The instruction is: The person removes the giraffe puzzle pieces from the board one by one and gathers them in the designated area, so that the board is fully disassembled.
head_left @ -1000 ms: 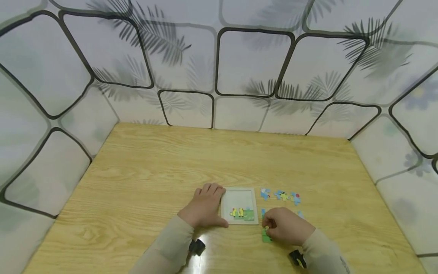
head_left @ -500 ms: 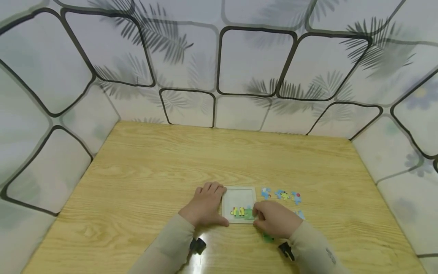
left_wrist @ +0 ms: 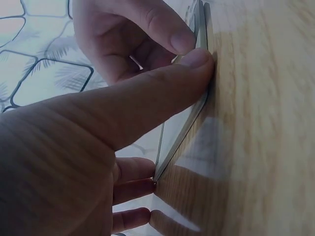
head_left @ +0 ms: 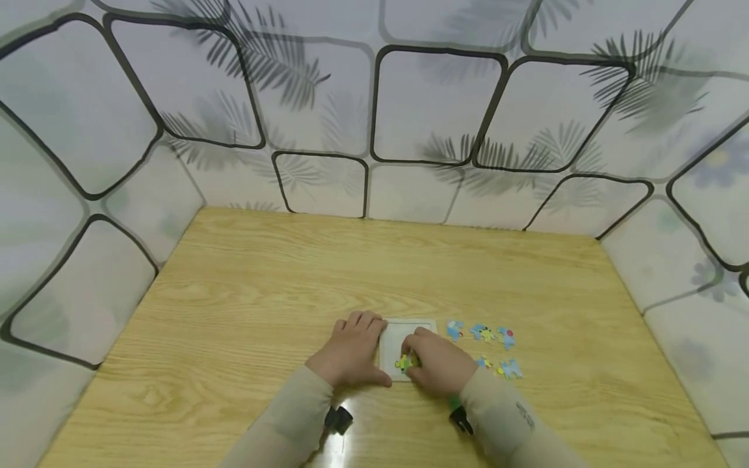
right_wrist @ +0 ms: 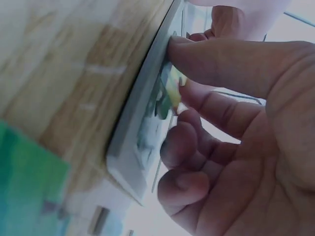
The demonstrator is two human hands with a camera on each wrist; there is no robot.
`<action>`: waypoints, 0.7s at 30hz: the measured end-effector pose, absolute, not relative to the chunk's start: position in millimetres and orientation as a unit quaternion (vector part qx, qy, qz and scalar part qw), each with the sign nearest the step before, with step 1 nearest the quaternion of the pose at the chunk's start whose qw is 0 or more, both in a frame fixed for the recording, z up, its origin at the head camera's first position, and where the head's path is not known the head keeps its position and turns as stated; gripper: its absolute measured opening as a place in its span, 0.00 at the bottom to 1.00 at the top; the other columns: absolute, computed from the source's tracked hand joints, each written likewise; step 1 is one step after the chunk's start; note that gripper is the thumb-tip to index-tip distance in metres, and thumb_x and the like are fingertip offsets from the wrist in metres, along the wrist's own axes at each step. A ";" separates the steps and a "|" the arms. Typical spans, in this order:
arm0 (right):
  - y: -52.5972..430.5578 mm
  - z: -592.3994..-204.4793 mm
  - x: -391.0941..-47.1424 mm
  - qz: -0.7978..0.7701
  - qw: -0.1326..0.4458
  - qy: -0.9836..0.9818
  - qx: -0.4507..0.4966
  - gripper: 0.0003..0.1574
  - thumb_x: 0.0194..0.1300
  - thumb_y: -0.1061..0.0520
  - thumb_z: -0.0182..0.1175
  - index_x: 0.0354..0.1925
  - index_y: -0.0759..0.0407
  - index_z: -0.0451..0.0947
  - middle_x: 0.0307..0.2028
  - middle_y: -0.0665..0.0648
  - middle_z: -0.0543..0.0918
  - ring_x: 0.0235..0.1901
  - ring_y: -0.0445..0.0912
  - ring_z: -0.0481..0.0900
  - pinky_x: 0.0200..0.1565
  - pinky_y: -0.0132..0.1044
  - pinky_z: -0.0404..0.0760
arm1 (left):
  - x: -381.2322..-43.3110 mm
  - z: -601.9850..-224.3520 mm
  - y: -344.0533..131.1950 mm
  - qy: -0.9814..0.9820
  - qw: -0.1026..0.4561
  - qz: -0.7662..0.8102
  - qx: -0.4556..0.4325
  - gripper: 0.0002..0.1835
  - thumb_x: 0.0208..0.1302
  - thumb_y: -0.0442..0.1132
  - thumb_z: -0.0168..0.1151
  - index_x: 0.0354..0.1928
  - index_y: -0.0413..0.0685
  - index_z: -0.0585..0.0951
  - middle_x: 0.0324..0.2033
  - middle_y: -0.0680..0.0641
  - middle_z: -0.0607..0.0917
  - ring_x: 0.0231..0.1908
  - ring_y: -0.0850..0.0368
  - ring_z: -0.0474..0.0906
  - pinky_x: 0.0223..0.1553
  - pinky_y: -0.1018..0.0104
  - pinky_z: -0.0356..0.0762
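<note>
A shallow white puzzle tray (head_left: pixel 393 333) lies on the table. My left hand (head_left: pixel 350 356) rests along its left side, fingers spread, and the thumb touches the near left corner. Over the tray's near part, my right hand (head_left: pixel 441 361) pinches a small green and yellow puzzle piece (right_wrist: pixel 170 96) between thumb and index finger, low against the tray. Yellow and green puzzle pieces (head_left: pixel 401 364) show just left of the right fingertips. The right hand hides the rest of the near row.
Several loose blue, yellow and red puzzle pieces (head_left: pixel 506 337) lie in two rows right of the tray. Under the right wrist a green piece (right_wrist: pixel 29 172) is partly hidden. Dark wrist cameras (head_left: pixel 338 420) hang beneath both sleeves. A patterned wall (head_left: pixel 409 192) borders the table.
My right hand has moved left from the loose pieces, across the tray's right edge, to its near left part, carrying a puzzle piece. My left hand has stayed in place.
</note>
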State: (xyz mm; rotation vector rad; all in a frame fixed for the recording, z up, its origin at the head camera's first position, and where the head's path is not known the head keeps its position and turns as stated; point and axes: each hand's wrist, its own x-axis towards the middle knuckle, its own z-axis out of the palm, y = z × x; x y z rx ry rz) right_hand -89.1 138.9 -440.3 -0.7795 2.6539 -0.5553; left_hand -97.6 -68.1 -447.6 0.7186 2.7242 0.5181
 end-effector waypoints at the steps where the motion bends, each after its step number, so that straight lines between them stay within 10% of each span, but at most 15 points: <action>1: 139.5 -439.7 -89.4 -0.200 0.158 0.928 -0.273 0.12 0.61 0.58 0.70 0.43 0.58 0.80 0.34 0.49 0.72 0.29 0.40 0.69 0.33 0.35 0.74 | -97.8 -447.4 -67.9 0.942 0.139 0.179 0.248 0.54 0.46 0.66 0.77 0.70 0.44 0.68 0.64 0.47 0.70 0.67 0.46 0.61 0.62 0.45 0.62; 15: 196.4 -429.4 -86.1 -0.380 0.137 0.881 -0.245 0.04 0.70 0.51 0.64 0.41 0.47 0.83 0.32 0.42 0.81 0.30 0.37 0.76 0.32 0.34 0.78 | -98.9 -448.8 -65.9 0.943 0.141 0.181 0.243 0.54 0.45 0.65 0.77 0.71 0.44 0.68 0.66 0.47 0.70 0.67 0.45 0.61 0.64 0.44 0.62; 21: 246.1 -414.2 -75.3 -0.331 0.218 0.895 -0.205 0.03 0.68 0.52 0.66 0.39 0.46 0.85 0.33 0.40 0.84 0.32 0.35 0.78 0.35 0.33 0.79 | -98.8 -450.3 -68.4 0.940 0.148 0.187 0.244 0.55 0.46 0.65 0.77 0.71 0.44 0.67 0.67 0.46 0.69 0.68 0.43 0.59 0.64 0.42 0.60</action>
